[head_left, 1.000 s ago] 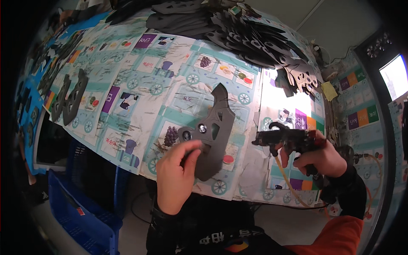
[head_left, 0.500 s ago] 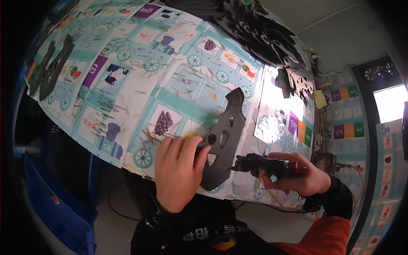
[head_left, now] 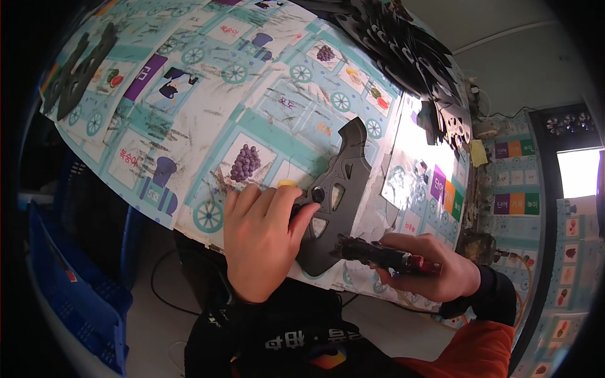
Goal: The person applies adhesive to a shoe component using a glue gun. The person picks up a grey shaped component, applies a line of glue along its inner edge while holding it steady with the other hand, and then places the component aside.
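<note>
A dark grey curved plate with cut-out windows [head_left: 350, 183] lies on the table just before me. My left hand [head_left: 261, 242] pinches its left edge, thumb and fingertips closed by a round hole. My right hand [head_left: 435, 268] is wrapped round a black hand tool with a red end [head_left: 391, 257]. The front end of the tool is at the lower right edge of the plate; whether they touch I cannot tell. A small yellow thing [head_left: 287, 183] shows behind my left fingers.
Many similar dark plates [head_left: 403, 50] are heaped at the far side. More grey plates [head_left: 88, 69] lie at the far left. The table is covered with printed picture sheets [head_left: 208, 120]. Blue crates [head_left: 75, 283] stand at the lower left, and a thin yellowish hose [head_left: 528, 268] hangs at the right.
The tool in my right hand has moved left and slightly down, closer to the plate's lower edge. My left hand keeps its pinch on the plate. The whole view has shifted a little.
</note>
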Motion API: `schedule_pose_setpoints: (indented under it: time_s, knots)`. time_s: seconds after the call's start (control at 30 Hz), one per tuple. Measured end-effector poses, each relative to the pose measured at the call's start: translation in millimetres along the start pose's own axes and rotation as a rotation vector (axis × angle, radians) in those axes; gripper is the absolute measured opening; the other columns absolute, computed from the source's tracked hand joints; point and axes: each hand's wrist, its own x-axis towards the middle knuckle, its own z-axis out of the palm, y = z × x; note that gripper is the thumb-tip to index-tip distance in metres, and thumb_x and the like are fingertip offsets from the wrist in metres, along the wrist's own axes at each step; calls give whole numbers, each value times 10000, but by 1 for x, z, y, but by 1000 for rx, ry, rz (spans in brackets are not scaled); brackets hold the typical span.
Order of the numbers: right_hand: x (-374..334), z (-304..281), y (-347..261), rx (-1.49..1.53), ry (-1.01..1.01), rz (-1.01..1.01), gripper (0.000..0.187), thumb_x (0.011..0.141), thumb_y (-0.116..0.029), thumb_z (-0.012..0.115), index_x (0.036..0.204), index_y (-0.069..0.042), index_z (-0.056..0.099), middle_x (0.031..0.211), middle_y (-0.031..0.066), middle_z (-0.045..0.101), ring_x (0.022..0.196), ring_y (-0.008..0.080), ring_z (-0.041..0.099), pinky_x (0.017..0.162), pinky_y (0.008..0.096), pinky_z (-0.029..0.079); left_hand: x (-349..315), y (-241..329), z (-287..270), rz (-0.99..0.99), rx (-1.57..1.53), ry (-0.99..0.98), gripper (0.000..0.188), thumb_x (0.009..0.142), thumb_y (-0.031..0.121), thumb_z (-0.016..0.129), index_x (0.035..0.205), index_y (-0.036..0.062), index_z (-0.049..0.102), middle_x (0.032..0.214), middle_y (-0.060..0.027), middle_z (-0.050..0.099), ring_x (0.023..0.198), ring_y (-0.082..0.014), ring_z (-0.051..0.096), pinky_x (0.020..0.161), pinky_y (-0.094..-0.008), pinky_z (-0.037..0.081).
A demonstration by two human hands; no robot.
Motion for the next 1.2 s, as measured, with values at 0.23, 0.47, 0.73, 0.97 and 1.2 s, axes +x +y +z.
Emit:
schedule_pose_setpoints:
  time_s: [0.23,0.47,0.73,0.97,1.2]
  knots:
    - [6,4,3,-7,30,-79,358,955,-41,695,1305,3,629,799,77,608,654,185,553,631,337,445,1,-1,-2,-8,45,-34,290,866,226,869,1024,88,669,868,-42,598,842,-270,579,770,-420,419]
    - [8,6,3,-36,-11,-62,350,967,-55,695,1306,2,629,776,79,603,644,183,560,622,341,441,0,-2,-2,-3,46,-37,297,867,226,865,1032,90,658,874,-40,600,850,-265,576,780,-422,418]
    - [5,8,6,-19,101,-44,394,954,-49,725,1328,22,624,770,92,626,629,185,549,619,345,444,1,-2,-2,-13,36,-51,300,874,230,858,1041,87,653,886,-45,609,858,-269,574,792,-425,415]
    - [3,5,11,52,144,-73,422,941,-50,740,1339,27,624,820,105,663,674,175,581,642,336,461,1,-2,-1,-12,42,-48,293,883,229,852,1045,89,652,880,-48,615,870,-279,582,798,-429,417]
    - [2,4,10,46,221,-81,423,938,-46,742,1338,34,629,884,98,706,748,155,630,698,325,506,1,-2,-1,-17,45,-56,288,887,229,852,1049,89,659,883,-53,622,873,-286,585,800,-434,418]
